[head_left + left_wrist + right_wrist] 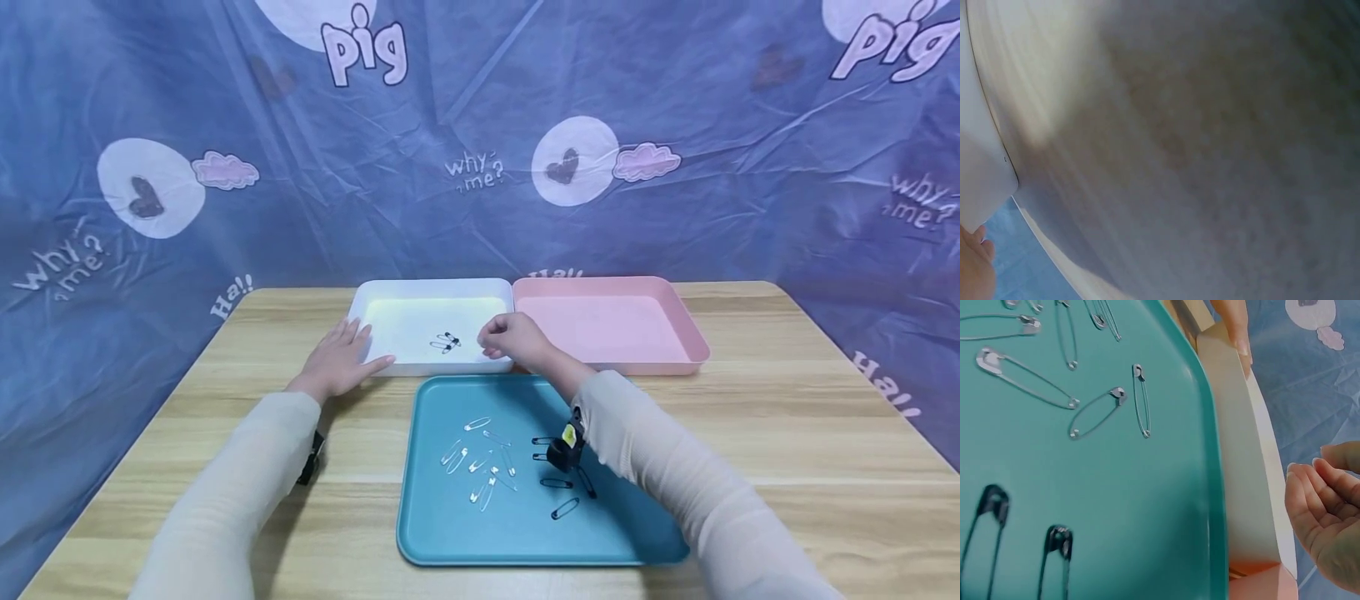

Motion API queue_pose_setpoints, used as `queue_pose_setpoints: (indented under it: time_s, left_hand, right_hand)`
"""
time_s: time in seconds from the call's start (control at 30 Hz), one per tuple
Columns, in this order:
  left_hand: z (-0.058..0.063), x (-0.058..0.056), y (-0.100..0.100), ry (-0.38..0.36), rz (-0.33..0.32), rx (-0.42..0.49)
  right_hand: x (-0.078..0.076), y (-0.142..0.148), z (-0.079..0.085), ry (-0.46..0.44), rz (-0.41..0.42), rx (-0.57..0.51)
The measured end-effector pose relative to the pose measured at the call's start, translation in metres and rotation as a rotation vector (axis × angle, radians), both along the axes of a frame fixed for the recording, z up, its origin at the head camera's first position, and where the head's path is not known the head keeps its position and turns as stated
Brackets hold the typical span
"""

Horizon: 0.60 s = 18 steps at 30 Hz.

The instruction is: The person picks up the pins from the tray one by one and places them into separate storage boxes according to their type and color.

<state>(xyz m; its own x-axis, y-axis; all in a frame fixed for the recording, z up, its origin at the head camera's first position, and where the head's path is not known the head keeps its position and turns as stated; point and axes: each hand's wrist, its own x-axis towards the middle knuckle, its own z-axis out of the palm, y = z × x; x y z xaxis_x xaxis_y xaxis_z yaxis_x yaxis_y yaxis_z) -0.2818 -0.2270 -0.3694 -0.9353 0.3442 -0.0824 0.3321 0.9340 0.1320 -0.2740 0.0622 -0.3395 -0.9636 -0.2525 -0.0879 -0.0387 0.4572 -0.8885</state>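
My left hand point(337, 357) rests with spread fingers against the left wall and front-left corner of a white tray point(420, 369). Over the right part of that tray is my right hand point(513, 340), its fingers loosely bent. In the right wrist view the thumb and fingertips point(1300, 478) come close together, with no pin showing between them. Several black safety pins point(447, 342) lie inside the white tray, left of the right hand. On a teal tray point(442, 546) in front are several silver safety pins point(457, 460) and, farther right, several black safety pins point(565, 508).
A pink tray point(686, 367) stands against the right side of the white one. Both sit at the back of the wooden table point(810, 433), before a blue printed cloth point(420, 150). My right wrist's camera point(566, 450) hangs over the teal tray, covering part of the black pins.
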Motion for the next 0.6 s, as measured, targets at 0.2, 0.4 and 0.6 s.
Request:
queue_pose_setpoints:
  time_s: [0.2, 0.4, 0.6]
  left_hand:
    - [0.0, 0.0, 0.001, 0.0, 0.001, -0.003]
    - [-0.002, 0.0, 0.001, 0.003, -0.001, 0.0]
    - [-0.001, 0.001, 0.001, 0.009, -0.006, 0.001]
  right_hand:
    - [0.01, 0.009, 0.005, -0.011, 0.007, 0.016]
    - [0.02, 0.017, 0.008, -0.027, 0.018, -0.01]
    - [0.031, 0.026, 0.009, -0.026, 0.034, -0.042]
